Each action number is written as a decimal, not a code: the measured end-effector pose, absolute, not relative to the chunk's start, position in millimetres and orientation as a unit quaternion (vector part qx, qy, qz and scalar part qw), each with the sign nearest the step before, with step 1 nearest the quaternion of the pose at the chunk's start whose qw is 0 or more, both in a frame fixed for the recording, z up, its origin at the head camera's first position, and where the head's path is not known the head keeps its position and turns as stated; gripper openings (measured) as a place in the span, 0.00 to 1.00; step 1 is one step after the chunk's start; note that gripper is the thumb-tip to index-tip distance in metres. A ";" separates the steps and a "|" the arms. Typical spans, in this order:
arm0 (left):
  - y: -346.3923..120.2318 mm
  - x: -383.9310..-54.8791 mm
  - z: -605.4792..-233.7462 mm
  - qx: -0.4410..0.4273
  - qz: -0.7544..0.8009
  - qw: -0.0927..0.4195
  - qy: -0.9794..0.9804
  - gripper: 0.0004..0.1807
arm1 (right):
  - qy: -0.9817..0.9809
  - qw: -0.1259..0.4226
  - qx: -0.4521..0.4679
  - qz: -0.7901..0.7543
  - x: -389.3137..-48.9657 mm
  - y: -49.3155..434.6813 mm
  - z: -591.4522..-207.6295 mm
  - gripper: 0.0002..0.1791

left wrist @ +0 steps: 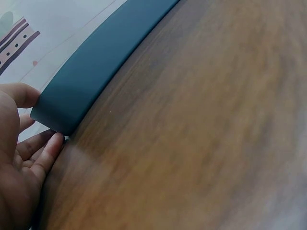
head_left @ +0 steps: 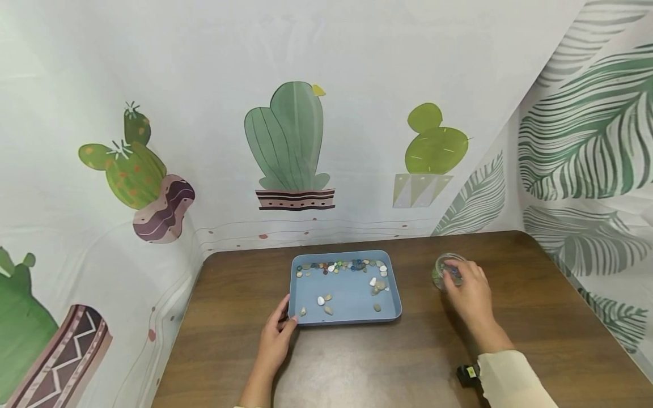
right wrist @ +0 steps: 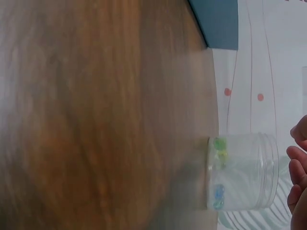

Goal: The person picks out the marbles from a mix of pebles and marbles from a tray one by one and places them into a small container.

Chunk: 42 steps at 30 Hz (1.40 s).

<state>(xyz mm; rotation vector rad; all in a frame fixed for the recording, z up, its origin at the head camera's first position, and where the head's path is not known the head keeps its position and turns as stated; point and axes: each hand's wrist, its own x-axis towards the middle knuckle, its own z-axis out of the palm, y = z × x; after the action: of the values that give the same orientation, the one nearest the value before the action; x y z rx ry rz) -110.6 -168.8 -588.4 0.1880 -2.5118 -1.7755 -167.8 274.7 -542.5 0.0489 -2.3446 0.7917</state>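
A blue rectangular tray [head_left: 349,300] lies on the table with pebbles and glass beads in it. My left hand [head_left: 275,340] grips its front left corner, thumb at the rim and fingers against the outer side, as the left wrist view also shows. To the right of the tray stands a clear round jar [right wrist: 242,172] without a lid on. Green, yellow and blue glass beads [right wrist: 219,194] lie at its bottom. Over the jar's mouth is my right hand [head_left: 471,294], fingers bent loosely, thumb and forefinger apart, and nothing shows between them.
Along the tray's back edge runs a row of coloured beads and stones [head_left: 331,266]. Loose pebbles [head_left: 328,310] are scattered nearer the front. A small black device [head_left: 466,375] is by the right sleeve. Behind the brown table [head_left: 245,277] hangs a cactus-printed cloth [head_left: 367,113].
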 end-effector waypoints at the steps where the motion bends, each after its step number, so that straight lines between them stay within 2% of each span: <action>1: -168.9 -110.6 -588.6 0.060 -0.577 0.030 -0.814 0.32 | -0.896 0.327 0.023 0.301 -167.7 272.9 -542.4 0.14; 14: -169.4 -109.6 -588.2 0.065 -0.577 0.024 -0.814 0.31 | -0.896 0.323 0.075 0.294 -167.8 247.7 -546.3 0.13; 42: -168.3 -110.2 -584.5 0.069 -0.568 0.024 -0.820 0.32 | -0.903 0.254 0.148 0.313 -177.4 178.2 -542.2 0.13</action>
<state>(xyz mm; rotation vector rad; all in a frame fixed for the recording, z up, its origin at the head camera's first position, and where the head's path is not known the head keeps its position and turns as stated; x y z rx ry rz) -110.2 -168.3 -584.5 0.2139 -2.5373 -1.7584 -177.4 178.2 -542.2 0.4015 -2.4542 0.8502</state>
